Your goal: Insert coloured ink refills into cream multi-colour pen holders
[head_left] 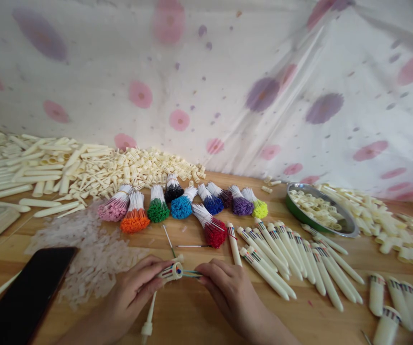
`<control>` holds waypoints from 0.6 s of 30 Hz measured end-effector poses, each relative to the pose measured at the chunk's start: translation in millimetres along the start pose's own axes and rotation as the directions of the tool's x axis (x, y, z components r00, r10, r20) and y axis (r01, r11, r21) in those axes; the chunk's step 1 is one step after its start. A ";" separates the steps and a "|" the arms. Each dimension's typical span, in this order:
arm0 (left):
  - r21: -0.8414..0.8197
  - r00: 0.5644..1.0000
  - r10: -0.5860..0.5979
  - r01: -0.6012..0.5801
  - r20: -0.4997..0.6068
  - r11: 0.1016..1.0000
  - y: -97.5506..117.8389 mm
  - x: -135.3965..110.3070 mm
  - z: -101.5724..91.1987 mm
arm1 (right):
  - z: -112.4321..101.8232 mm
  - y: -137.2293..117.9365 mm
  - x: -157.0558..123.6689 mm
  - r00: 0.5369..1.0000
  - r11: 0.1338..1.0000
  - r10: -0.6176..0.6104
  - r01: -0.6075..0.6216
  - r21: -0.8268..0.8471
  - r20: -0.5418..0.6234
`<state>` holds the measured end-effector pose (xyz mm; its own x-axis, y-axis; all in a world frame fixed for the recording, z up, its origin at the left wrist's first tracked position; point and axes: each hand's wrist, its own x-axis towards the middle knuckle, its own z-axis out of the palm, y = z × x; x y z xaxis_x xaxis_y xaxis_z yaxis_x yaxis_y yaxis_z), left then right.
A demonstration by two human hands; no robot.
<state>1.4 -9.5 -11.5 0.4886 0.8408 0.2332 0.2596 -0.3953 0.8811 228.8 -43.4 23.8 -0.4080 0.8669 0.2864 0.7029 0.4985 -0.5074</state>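
Note:
My left hand [134,287] is closed around a cream pen top piece [170,272] with coloured stripes, held low over the wooden table [192,316]. My right hand [228,287] pinches thin coloured refills [191,274] that stick out of that piece. Just beyond my hands lie two loose refills [188,246]. Bundles of refills with coloured ends [181,206], pink, orange, green, blue, red, purple and yellow, lie in a row behind them.
Several assembled cream pens [292,263] lie to the right. A green-rimmed metal bowl [350,229] holds small cream parts. Heaps of cream pen parts [66,167] fill the back left. A black phone [27,292] lies at front left beside translucent small bits [95,254]. Flowered cloth [228,72] hangs behind.

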 end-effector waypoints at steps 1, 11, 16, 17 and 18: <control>-0.005 1.000 -0.003 0.003 -0.011 1.000 0.5 -0.1 0.5 | 0.0 0.0 0.1 1.000 1.000 0.002 -0.002 -0.001 0.003; -0.050 0.999 0.029 -0.030 -0.032 0.998 -1.2 -1.1 2.6 | -1.8 -2.4 -1.1 1.000 1.000 -0.003 0.003 0.023 -0.007; -0.074 0.993 0.100 -0.104 -0.063 0.992 -4.0 -2.7 2.4 | -12.0 -12.1 -5.2 0.999 0.998 -0.049 0.049 0.036 -0.022; -0.085 0.992 0.111 -0.116 -0.059 0.990 -4.2 -2.7 2.5 | -14.6 -13.4 -5.8 0.998 0.998 -0.063 0.064 0.029 -0.031; -0.095 0.991 0.121 -0.126 -0.055 0.987 -4.4 -2.5 2.5 | -17.1 -14.3 -6.2 0.996 0.997 -0.076 0.076 0.014 -0.038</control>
<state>1.1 -10.7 -17.1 0.4702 0.8055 0.3607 0.1155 -0.4613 0.8797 231.3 -55.8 43.2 -0.4373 0.8263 0.3550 0.6615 0.5630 -0.4955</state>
